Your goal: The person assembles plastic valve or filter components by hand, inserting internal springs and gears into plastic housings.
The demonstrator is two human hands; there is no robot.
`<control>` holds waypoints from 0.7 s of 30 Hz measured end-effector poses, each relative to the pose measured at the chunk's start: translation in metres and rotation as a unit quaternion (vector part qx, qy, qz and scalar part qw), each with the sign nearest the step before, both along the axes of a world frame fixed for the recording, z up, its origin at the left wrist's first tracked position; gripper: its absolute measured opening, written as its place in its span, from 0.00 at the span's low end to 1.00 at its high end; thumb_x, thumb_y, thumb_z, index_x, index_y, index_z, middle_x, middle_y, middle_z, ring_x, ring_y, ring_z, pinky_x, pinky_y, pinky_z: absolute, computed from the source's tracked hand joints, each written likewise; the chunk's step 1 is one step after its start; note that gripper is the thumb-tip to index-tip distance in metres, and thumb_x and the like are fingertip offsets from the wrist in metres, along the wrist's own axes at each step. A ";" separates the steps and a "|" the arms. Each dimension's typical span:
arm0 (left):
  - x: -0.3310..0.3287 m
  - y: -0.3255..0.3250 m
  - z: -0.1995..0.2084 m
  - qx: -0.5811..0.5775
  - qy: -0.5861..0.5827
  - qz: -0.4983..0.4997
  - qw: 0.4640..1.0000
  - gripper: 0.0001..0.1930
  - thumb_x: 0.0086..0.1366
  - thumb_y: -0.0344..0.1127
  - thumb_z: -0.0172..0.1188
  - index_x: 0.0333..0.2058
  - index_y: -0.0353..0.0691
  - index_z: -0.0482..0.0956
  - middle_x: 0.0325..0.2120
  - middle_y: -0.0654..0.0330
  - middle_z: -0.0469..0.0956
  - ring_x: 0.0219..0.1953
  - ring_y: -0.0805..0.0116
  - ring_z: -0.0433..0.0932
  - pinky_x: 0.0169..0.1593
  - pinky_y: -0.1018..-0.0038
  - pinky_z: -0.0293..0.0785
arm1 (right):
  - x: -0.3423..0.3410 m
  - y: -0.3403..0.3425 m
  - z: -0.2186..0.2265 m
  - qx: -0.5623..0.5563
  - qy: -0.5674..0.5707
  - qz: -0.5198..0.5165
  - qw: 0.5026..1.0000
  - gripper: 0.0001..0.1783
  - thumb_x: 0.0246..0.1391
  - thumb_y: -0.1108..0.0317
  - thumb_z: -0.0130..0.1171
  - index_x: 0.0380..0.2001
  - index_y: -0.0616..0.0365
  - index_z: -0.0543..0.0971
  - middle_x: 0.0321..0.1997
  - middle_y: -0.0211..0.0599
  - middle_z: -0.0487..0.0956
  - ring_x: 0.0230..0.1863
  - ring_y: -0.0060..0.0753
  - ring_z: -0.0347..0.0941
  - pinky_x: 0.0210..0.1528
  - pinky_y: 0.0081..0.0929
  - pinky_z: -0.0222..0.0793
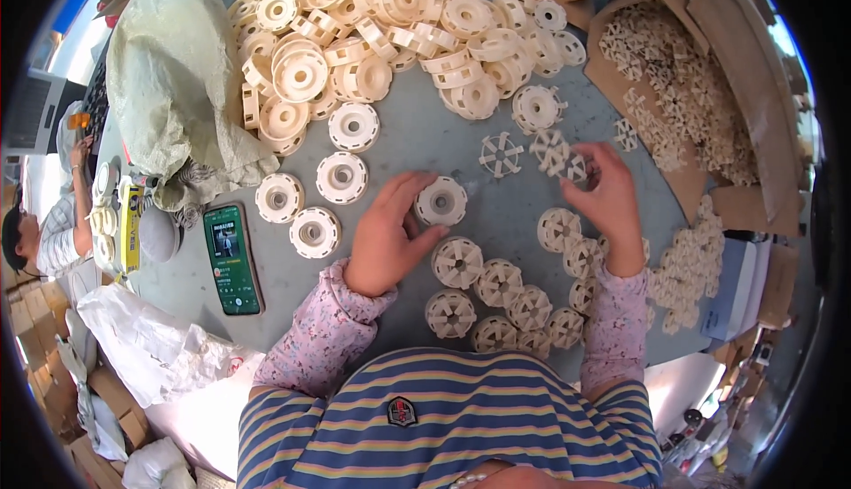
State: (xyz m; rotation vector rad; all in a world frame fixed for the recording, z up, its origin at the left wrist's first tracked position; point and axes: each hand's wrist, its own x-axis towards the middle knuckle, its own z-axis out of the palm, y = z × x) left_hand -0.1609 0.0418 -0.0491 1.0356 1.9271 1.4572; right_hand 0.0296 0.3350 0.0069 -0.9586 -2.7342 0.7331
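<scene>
My left hand [388, 230] curls round the side of a cream plastic ring [441, 201] with a round hole in its middle, which rests on the table. To the right, my right hand [607, 189] pinches a small star-shaped plastic insert [575, 168] between thumb and fingers, and the fingers partly hide it. Beside it is another spoked insert [550, 151], and a third insert [500, 155] lies flat on the table. Nearer to me sit several rings with spoked inserts fitted in them [456, 263], grouped between my forearms.
A heap of cream rings [390, 10] covers the back of the grey table. Several single rings [341, 178] lie left of my left hand, near a phone [233, 258] with a lit screen. An open cardboard box [740, 90] of inserts stands right. Another person [53, 241] is at far left.
</scene>
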 end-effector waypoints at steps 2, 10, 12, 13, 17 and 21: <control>0.000 0.001 0.000 0.000 0.007 -0.001 1.000 0.36 0.55 0.24 0.78 0.63 0.38 0.78 0.59 0.53 0.78 0.25 0.73 0.77 0.32 0.75 0.77 | 0.006 0.007 -0.006 -0.087 0.062 -0.028 0.994 0.26 0.50 0.73 0.76 0.54 0.60 0.83 0.48 0.28 0.81 0.42 0.22 0.76 0.41 0.22 0.77; 0.000 0.000 0.001 -0.014 0.006 -0.005 1.000 0.36 0.55 0.23 0.79 0.64 0.39 0.79 0.61 0.55 0.79 0.27 0.77 0.78 0.33 0.79 0.78 | 0.010 0.002 -0.012 -0.012 0.063 -0.026 0.998 0.25 0.52 0.78 0.73 0.55 0.63 0.80 0.47 0.28 0.81 0.41 0.19 0.77 0.44 0.20 0.78; 0.000 0.000 -0.001 -0.006 0.003 -0.004 1.000 0.36 0.55 0.24 0.78 0.64 0.39 0.79 0.61 0.55 0.79 0.27 0.77 0.77 0.32 0.79 0.77 | 0.017 0.001 -0.018 -0.202 0.199 -0.052 0.958 0.29 0.49 0.77 0.75 0.56 0.63 0.79 0.51 0.32 0.80 0.43 0.22 0.78 0.46 0.23 0.80; 0.000 0.001 0.000 -0.006 0.003 -0.006 1.000 0.36 0.55 0.24 0.78 0.64 0.39 0.79 0.61 0.55 0.79 0.27 0.77 0.77 0.32 0.79 0.77 | 0.018 -0.001 -0.018 -0.201 0.200 -0.054 0.957 0.29 0.49 0.77 0.75 0.56 0.63 0.79 0.51 0.32 0.80 0.43 0.22 0.78 0.46 0.23 0.80; 0.003 -0.002 0.007 0.024 0.028 0.039 0.999 0.33 0.59 0.24 0.76 0.64 0.39 0.78 0.60 0.57 0.79 0.27 0.79 0.76 0.32 0.80 0.76 | 0.016 -0.026 -0.009 -0.117 0.252 -0.011 0.960 0.34 0.41 0.73 0.78 0.56 0.60 0.80 0.55 0.37 0.78 0.43 0.26 0.78 0.49 0.29 0.81; 0.013 0.010 0.027 0.069 -0.272 -0.022 0.959 0.23 0.68 0.29 0.73 0.60 0.36 0.81 0.53 0.59 0.80 0.25 0.81 0.74 0.29 0.81 0.70 | 0.008 -0.066 0.018 -0.023 0.231 0.114 0.966 0.34 0.40 0.72 0.77 0.56 0.59 0.80 0.56 0.39 0.78 0.43 0.31 0.78 0.49 0.32 0.80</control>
